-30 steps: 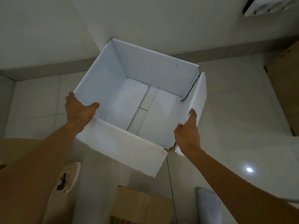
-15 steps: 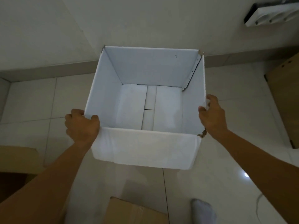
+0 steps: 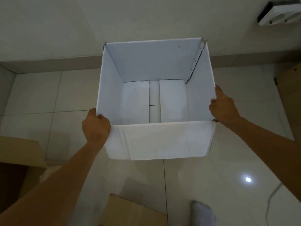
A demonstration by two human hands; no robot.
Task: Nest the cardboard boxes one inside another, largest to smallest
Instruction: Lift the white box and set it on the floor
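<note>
Since the earlier frame the white box (image 3: 156,139) is squared to the wall and brought nearer, above the tiled floor (image 3: 228,160). It is held at its near corners, the left hand (image 3: 96,126) closed over the left rim and the right hand (image 3: 224,106) pressed on the right wall. It is best lowered level and set down open side up, so the brown boxes (image 3: 130,212) can be dropped in.

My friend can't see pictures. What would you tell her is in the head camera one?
Two bare hands hold an open, empty white cardboard box by its sides, the left hand at the near-left corner, the right hand on the right wall. It is over a pale tiled floor, and brown cardboard boxes peek in at the bottom and left edges.
</note>
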